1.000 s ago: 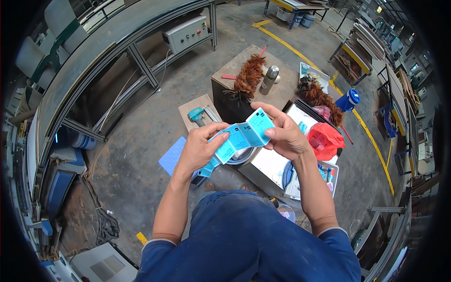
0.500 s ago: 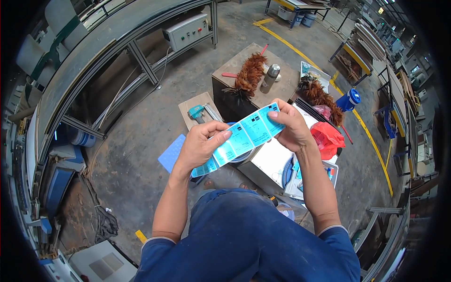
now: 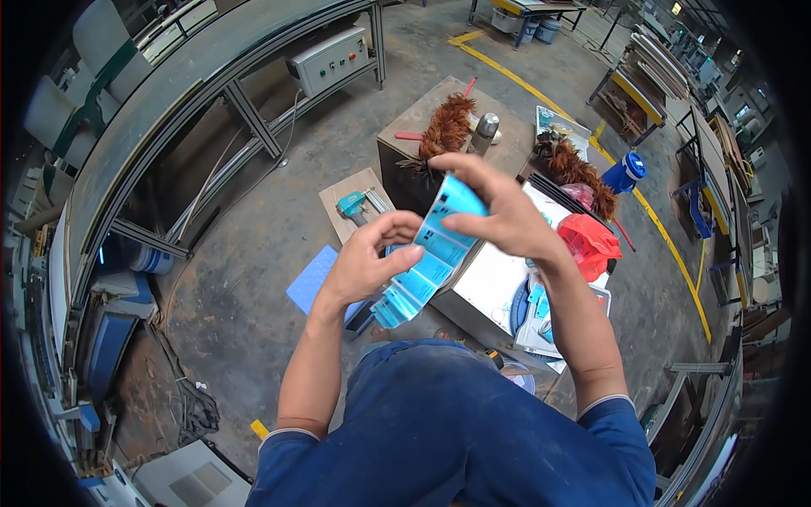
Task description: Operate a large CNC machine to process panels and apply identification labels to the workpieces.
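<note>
A strip of light-blue printed labels (image 3: 439, 242) hangs slantwise between my hands, its lower end folded over in several layers. My left hand (image 3: 369, 258) pinches the strip near its middle, with the thumb lying across the front. Around the upper end curves my right hand (image 3: 498, 207), thumb against the printed face and forefinger reaching over the top edge. The strip bends there, and the other right fingers are partly hidden. Beyond my left hand a teal air stapler (image 3: 353, 205) lies on a brown board (image 3: 338, 193). Under the strip shows a blue plastic sheet (image 3: 312, 281).
Ahead, a box-like table (image 3: 405, 127) carries a brown feather duster (image 3: 448, 127) and a steel flask (image 3: 484, 133). To its right are a second duster (image 3: 574, 173), a red plastic bag (image 3: 589, 245) and a blue jug (image 3: 625, 172). A metal-framed conveyor (image 3: 253, 118) runs along the left.
The strip has swung from a shallow slant to a steep one. My right hand has moved left toward my left hand, its fingers now curled over the strip's upper end.
</note>
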